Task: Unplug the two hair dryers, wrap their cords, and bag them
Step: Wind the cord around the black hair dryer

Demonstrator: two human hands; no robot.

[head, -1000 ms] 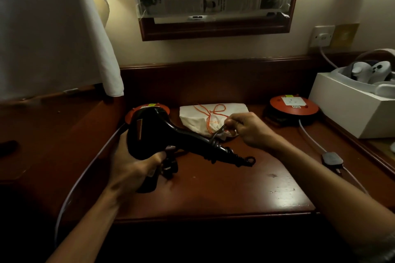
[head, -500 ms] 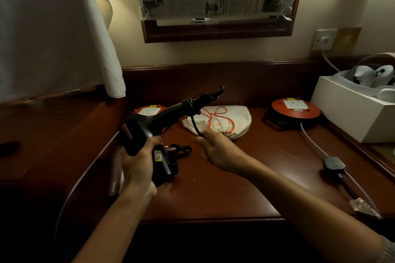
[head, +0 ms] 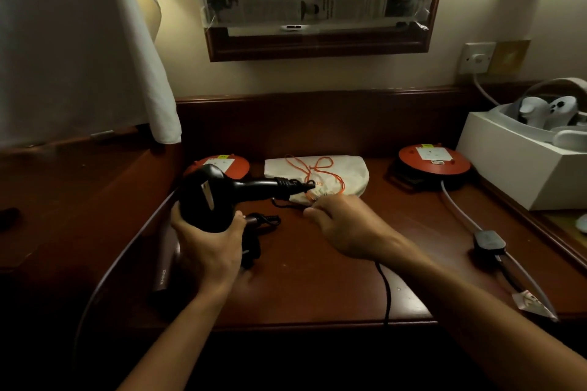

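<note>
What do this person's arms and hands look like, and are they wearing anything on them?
Both forearms are bare as far as the picture shows. The left hand and right hand wear no gloves, and no rings, watch or bracelet can be seen. The dim light hides any finer marks.

- The black hair dryer (head: 219,197) is up off the counter, its handle pointing to 3 o'clock.
- Its black cord (head: 386,292) hangs toward 6 o'clock.
- The white bag (head: 343,173) with orange string lies flat at 12 o'clock.
</note>
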